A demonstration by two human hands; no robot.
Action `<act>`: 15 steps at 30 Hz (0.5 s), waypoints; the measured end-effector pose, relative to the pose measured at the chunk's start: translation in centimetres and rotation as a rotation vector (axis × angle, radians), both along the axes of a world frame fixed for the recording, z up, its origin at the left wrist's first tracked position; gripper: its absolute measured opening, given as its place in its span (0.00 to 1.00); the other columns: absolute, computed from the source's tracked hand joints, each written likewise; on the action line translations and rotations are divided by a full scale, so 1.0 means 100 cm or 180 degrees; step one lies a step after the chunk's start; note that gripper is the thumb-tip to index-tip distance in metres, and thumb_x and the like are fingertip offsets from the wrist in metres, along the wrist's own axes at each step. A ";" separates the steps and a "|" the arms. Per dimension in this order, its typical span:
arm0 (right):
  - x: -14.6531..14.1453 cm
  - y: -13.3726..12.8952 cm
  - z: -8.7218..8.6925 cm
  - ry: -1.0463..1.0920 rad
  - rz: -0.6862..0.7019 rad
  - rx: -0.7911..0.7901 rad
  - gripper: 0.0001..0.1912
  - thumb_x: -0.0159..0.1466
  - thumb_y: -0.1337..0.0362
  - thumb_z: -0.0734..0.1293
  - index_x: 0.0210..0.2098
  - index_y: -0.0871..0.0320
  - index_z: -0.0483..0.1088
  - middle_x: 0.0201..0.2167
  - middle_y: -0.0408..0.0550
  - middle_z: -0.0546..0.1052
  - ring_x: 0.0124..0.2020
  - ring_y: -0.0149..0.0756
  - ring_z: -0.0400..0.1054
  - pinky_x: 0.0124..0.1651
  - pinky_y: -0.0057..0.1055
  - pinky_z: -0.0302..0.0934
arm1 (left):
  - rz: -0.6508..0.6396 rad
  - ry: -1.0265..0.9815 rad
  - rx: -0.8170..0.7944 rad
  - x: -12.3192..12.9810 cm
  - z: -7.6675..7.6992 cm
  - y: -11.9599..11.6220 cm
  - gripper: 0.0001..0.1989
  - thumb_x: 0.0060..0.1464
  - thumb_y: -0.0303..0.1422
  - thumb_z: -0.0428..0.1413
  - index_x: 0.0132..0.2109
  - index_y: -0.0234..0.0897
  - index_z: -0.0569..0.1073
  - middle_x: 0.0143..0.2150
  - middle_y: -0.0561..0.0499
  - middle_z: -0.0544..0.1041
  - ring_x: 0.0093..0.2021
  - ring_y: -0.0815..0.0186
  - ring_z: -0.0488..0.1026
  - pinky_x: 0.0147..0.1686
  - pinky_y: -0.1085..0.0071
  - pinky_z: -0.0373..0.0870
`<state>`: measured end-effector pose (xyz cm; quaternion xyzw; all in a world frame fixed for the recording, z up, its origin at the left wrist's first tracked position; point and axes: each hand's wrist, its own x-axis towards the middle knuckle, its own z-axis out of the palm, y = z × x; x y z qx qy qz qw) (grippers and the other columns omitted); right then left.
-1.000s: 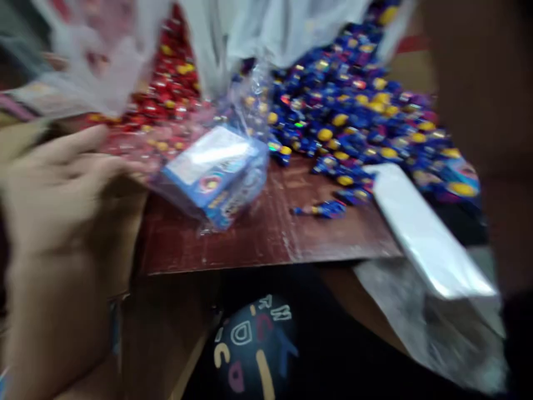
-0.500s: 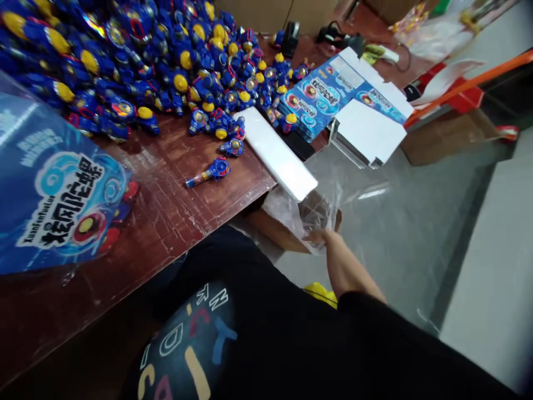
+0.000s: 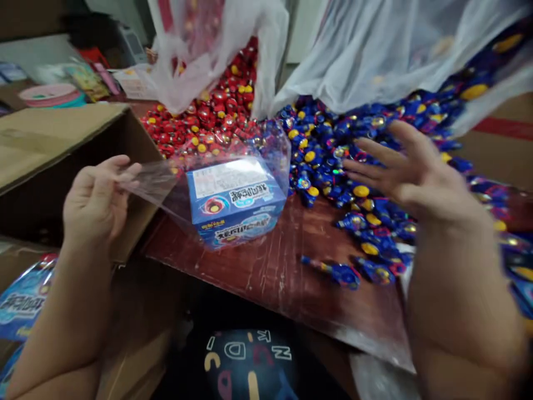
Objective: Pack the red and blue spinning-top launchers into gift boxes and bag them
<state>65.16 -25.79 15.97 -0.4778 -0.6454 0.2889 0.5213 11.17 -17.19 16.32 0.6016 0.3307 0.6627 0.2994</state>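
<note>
Right of left grip: box in bag.

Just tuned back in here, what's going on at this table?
The person's left hand pinches the end of a clear plastic bag, with a blue printed box inside it, on the table. The right hand is open, fingers spread, in front of a heap of blue toys, holding nothing visible. Red toys lie behind the bag, and an open cardboard box is at the left.

Box is blue w/ blk print, toys red/yel or blue/yel, tabletop red-brn.
</note>
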 end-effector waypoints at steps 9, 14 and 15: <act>-0.110 0.171 0.017 0.0271 0.1605 -0.0072 0.39 0.34 0.28 0.82 0.31 0.49 0.74 0.71 0.50 0.70 0.75 0.52 0.60 0.70 0.51 0.61 | -0.0262 -0.0055 0.0048 0.017 0.002 0.001 0.24 0.64 0.46 0.65 0.33 0.38 0.61 0.63 0.62 0.78 0.62 0.52 0.79 0.67 0.38 0.73; -0.108 0.144 -0.012 0.1026 -0.0029 0.0725 0.31 0.58 0.35 0.74 0.27 0.50 0.57 0.24 0.39 0.69 0.27 0.38 0.71 0.51 0.46 0.72 | 0.0539 0.0066 0.0073 0.029 -0.016 0.009 0.18 0.71 0.48 0.58 0.41 0.40 0.63 0.60 0.58 0.80 0.30 0.69 0.81 0.39 0.59 0.82; -0.111 0.144 -0.019 0.1010 -0.0346 0.0706 0.27 0.62 0.38 0.73 0.28 0.49 0.58 0.21 0.36 0.64 0.20 0.34 0.62 0.43 0.43 0.71 | 0.0673 0.0016 -0.0065 0.030 -0.024 0.015 0.17 0.72 0.47 0.57 0.42 0.41 0.64 0.57 0.58 0.81 0.26 0.71 0.79 0.35 0.63 0.79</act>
